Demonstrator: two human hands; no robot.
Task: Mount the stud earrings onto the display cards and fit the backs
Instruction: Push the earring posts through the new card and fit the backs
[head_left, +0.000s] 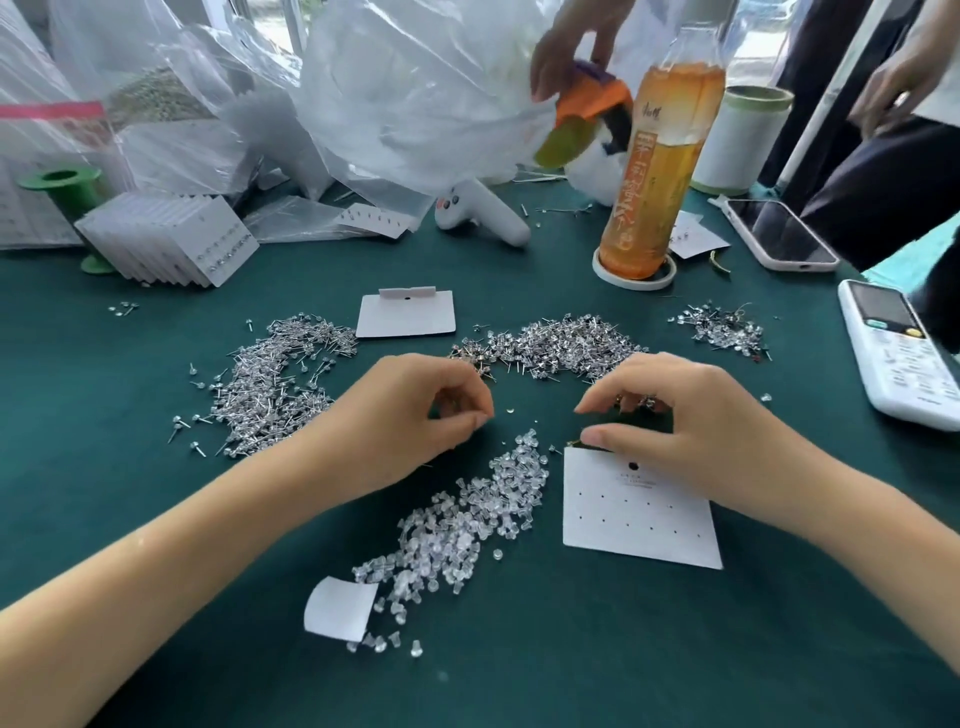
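A white display card (639, 514) with rows of small holes lies flat at the right. My right hand (680, 421) is over its top edge: the thumb rests on that edge and the curled fingers pinch a few stud earrings (635, 401). My left hand (415, 415) rests on the cloth with its fingers curled toward the thumb; what it holds is hidden. A pile of clear backs (467, 519) lies between my forearms. Stud piles lie at the left (275, 379), behind my hands (561, 343) and at the far right (727, 327).
A blank card (405, 314) lies behind the piles and a stack of filled cards (171, 239) at the back left. A tea bottle (654, 171), phone (779, 239), remote (898, 353) and plastic bags (405, 88) ring the green cloth. Another person's hand (571, 47) reaches in at the back.
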